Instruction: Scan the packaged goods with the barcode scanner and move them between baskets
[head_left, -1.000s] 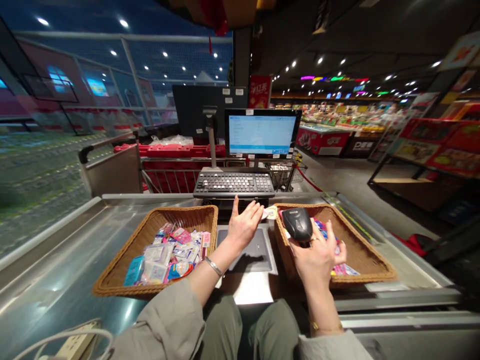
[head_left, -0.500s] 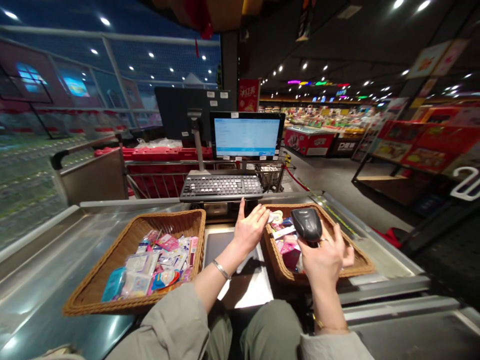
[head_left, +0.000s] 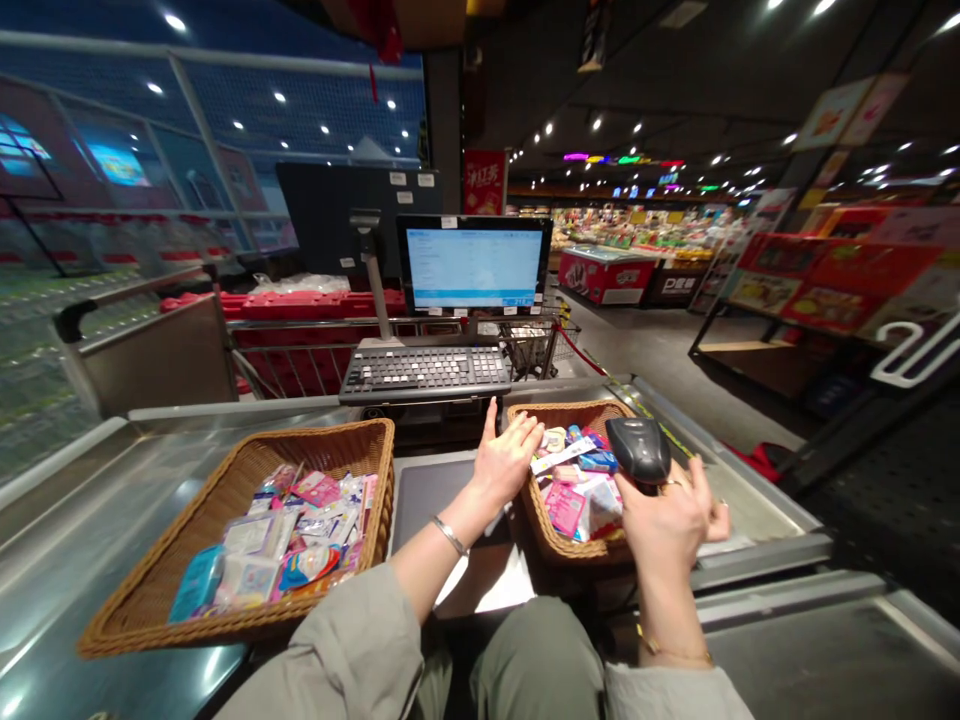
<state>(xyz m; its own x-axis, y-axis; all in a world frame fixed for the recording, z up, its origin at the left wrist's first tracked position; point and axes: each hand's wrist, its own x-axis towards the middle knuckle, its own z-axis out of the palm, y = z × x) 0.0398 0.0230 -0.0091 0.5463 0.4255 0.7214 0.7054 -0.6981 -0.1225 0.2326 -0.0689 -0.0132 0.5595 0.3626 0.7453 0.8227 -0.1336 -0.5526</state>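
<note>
My left hand is over the left rim of the right wicker basket, fingers stretched forward and thumb raised. Its fingertips are close to a long white strip lying on the goods. Whether they touch it, I cannot tell. My right hand grips a black handheld barcode scanner, its head above the basket's right side. The scanner's handle is mostly hidden by the fingers. Small pink, blue and white packets fill the right basket. Another wicker basket to the left holds similar packets.
Behind the baskets are a black keyboard and a lit monitor. A flat grey plate lies between the baskets. The metal counter extends to both sides. A wire cart stands beyond the keyboard.
The view has swung slightly right. My right hand and the scanner have shifted right relative to the right basket, uncovering more packets. My left hand stays near its left rim.
</note>
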